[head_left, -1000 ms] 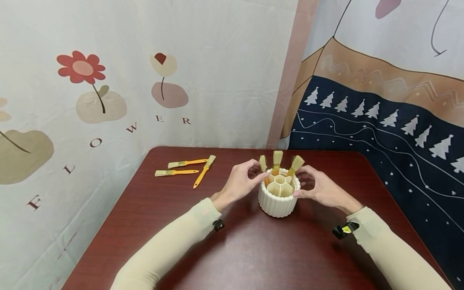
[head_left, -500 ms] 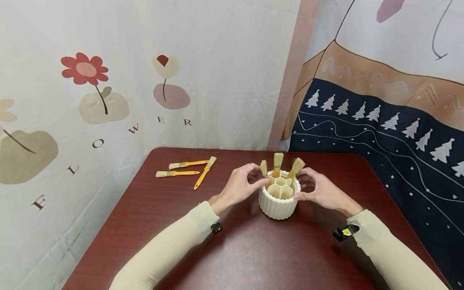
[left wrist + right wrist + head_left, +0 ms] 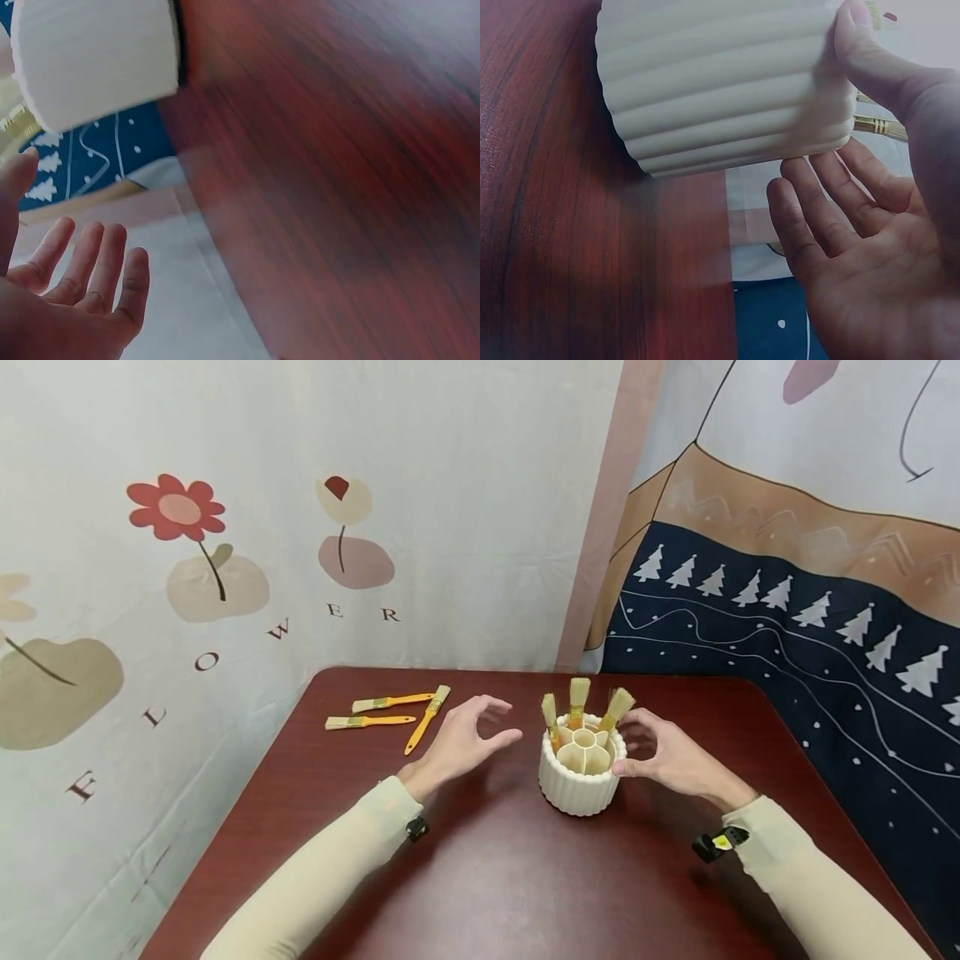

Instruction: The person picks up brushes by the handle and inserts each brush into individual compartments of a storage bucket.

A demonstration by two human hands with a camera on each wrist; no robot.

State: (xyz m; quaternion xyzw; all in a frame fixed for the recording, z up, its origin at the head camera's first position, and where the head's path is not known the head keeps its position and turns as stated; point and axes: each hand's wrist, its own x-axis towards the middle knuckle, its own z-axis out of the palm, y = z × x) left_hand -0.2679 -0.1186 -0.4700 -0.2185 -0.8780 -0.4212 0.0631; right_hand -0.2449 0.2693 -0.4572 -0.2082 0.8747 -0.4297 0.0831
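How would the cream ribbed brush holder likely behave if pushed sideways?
The cream ribbed brush holder looks squat and broad-based, so it would probably slide before tipping. Its molded-looking walls show a crisp round shape, suggesting it is stiff. The three paintbrushes stand at differing angles in its compartments, so they might wobble.

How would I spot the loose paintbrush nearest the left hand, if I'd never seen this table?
On the dark red table, look left of the cream ribbed holder, past the left hand, to three loose yellow-handled paintbrushes. The nearest paintbrush to that hand has its bristles towards the table's far edge, whereas the other two point their bristles left.
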